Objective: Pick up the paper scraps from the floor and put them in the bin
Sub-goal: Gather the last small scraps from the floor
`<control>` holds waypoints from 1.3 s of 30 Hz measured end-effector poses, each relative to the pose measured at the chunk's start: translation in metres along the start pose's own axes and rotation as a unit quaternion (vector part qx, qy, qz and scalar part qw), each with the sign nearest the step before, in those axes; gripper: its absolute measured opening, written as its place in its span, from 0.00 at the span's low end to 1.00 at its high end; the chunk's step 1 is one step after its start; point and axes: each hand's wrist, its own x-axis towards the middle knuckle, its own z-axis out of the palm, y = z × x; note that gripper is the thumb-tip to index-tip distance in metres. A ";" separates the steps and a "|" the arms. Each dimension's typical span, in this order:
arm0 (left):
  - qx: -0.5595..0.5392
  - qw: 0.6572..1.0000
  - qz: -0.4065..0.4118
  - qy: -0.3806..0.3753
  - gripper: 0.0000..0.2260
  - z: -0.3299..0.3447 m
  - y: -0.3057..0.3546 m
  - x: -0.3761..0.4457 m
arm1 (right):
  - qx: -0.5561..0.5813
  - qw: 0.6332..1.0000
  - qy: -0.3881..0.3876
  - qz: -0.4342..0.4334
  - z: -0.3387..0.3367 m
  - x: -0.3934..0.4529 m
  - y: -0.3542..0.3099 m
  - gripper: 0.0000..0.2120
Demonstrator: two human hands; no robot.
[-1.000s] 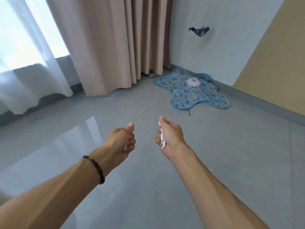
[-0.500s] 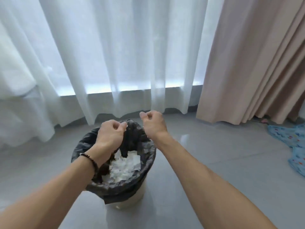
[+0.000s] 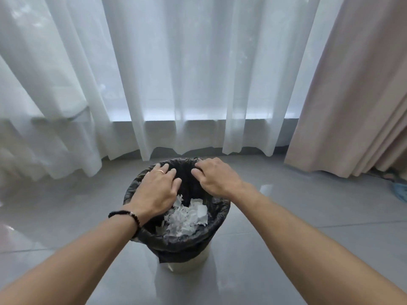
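Note:
A small pale bin with a black liner (image 3: 189, 242) stands on the grey tiled floor in front of the curtains. Several white paper scraps (image 3: 187, 219) lie piled inside it. My left hand (image 3: 157, 191), with a ring and a beaded bracelet at the wrist, hovers palm down over the bin's left side, fingers spread and nothing visible in them. My right hand (image 3: 217, 178) hangs over the far right rim, palm down, fingers loosely bent downward and apart. No scrap shows in either hand, though the palms are hidden.
White sheer curtains (image 3: 176, 84) hang right behind the bin, and a beige curtain (image 3: 352, 106) hangs at the right. A corner of a blue mat (image 3: 399, 191) lies at the far right edge. Glossy floor tiles (image 3: 308, 216) surround the bin.
My view swung from the blue mat to the bin. Both hands, which were closed with white scraps in the right one, came over the bin and spread their fingers.

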 end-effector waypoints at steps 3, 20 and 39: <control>0.089 0.992 0.087 -0.005 0.24 0.006 0.025 -0.001 | -0.101 0.994 -0.022 -0.023 -0.010 -0.023 0.027 0.21; 0.034 0.896 0.427 -0.120 0.29 0.202 0.303 -0.045 | -0.082 0.954 -0.023 0.287 0.021 -0.364 0.299 0.21; -0.036 0.934 0.300 -0.190 0.35 0.393 0.370 -0.167 | -0.018 0.915 0.058 0.398 0.181 -0.512 0.340 0.30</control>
